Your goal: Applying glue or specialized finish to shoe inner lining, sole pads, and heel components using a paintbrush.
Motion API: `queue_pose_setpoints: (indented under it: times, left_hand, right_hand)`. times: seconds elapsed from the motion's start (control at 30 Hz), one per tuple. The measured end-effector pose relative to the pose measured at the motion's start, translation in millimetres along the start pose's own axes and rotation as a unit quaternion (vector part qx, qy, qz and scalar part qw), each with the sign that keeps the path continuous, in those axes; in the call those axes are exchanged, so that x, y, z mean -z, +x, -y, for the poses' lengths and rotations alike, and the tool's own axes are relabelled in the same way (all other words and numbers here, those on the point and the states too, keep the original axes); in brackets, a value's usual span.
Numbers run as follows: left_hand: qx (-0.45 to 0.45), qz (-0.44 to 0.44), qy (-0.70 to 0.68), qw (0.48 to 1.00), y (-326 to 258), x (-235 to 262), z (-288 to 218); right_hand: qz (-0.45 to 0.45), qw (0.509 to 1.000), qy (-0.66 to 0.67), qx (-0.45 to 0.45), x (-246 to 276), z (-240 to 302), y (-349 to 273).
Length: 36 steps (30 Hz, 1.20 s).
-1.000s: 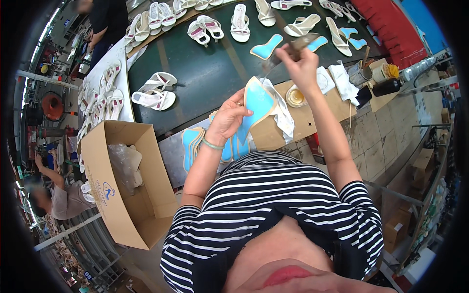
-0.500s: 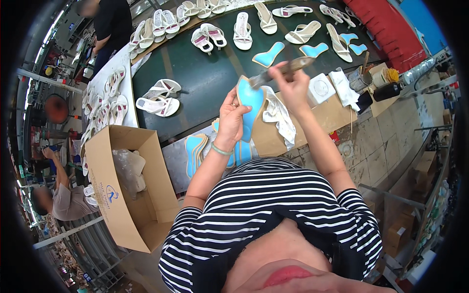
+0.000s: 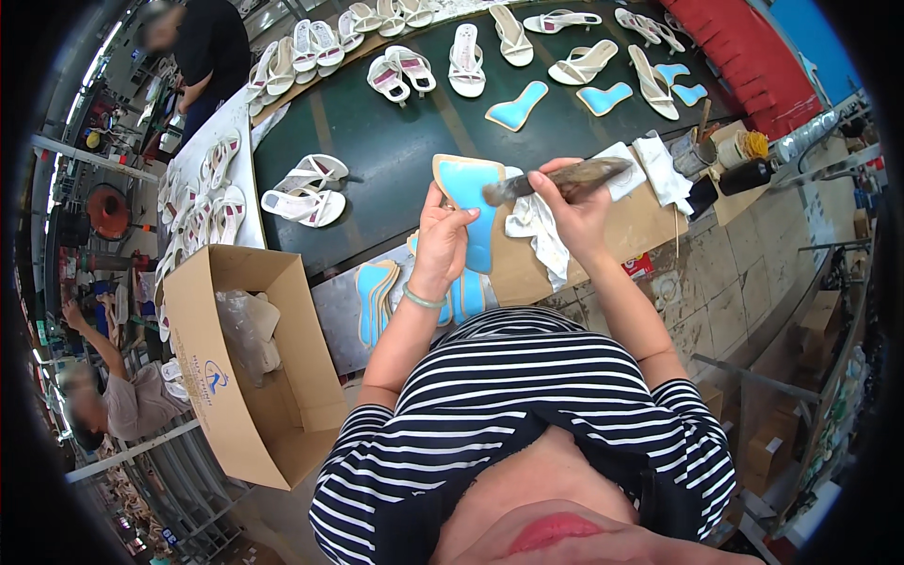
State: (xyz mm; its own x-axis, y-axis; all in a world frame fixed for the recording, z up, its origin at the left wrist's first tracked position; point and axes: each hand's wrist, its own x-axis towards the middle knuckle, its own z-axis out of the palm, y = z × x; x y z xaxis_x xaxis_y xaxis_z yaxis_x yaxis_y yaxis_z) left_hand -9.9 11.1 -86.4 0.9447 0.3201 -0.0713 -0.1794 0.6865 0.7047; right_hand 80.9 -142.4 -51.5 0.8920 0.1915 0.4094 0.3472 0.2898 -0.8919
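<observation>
Fingers point(image 3: 434, 197) of the left hand point(image 3: 440, 245) are grasping and turning the blue insole point(image 3: 481, 234) above the near edge of the table point(image 3: 395, 132), while the right hand point(image 3: 578, 222) is gripping the brush point(image 3: 589, 175) and shifting it from tip to side, apparently working another area.

A smooth blue face is shown by the insole point(image 3: 471, 184), while rough, stained wood is seen on the brush point(image 3: 605, 172). The rag point(image 3: 541, 235) is made of crumpled cloth, the box point(image 3: 217, 424) of matt cardboard.
</observation>
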Motion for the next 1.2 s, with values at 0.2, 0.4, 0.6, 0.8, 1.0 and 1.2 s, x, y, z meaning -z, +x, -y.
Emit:
queue_pose_setpoints:
  times: [0.2,0.4,0.6,0.8,1.0,1.2]
  left_hand:
    - [0.031,0.015,-0.018,0.999,-2.3,-4.4,-7.1]
    - [0.034,0.02,-0.002,0.999,-7.7,-8.3,-7.4]
    - [0.032,0.025,0.004,0.999,-10.2,-7.2,-14.9]
    - [0.124,-0.038,0.035,0.991,5.8,41.4,-20.8]
    - [0.105,0.003,0.047,0.993,7.2,38.6,-25.7]
    - [0.14,0.064,0.068,0.986,3.9,29.3,-19.4]
  right_hand:
    - [0.028,0.998,-0.025,-0.052,24.8,18.0,23.3]
    - [-0.032,0.996,-0.062,-0.049,30.6,3.4,58.9]
    - [0.05,0.988,-0.102,-0.103,29.2,-7.6,51.0]
    - [0.076,0.977,0.137,-0.147,62.8,7.3,56.5]
    - [0.21,0.964,0.072,-0.149,36.9,40.5,41.4]
    - [0.354,0.921,-0.037,-0.156,19.6,15.2,67.3]
